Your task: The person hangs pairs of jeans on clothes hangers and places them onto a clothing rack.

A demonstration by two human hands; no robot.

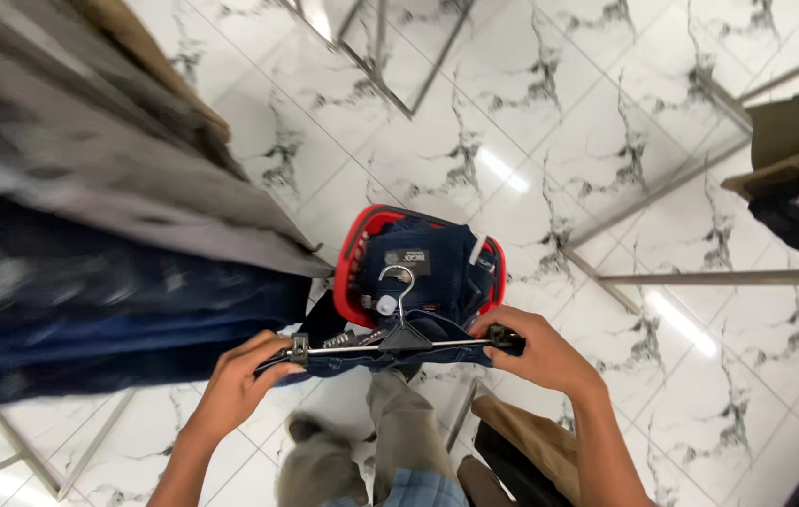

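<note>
Left hand [240,380] pinched left clip of one clip hanger [399,343]; right hand [536,352] gripped right clip. One dark jeans pair [390,361] hung below. One red basket [354,246] beyond.

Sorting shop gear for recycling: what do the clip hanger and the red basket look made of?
Clip hanger: shiny silver hook and bar, likely metal; the dark clips at each end look like plastic. Red basket: smooth, glossy moulded rim, probably plastic. Both hands, left and right, grip the hanger's ends.
</note>
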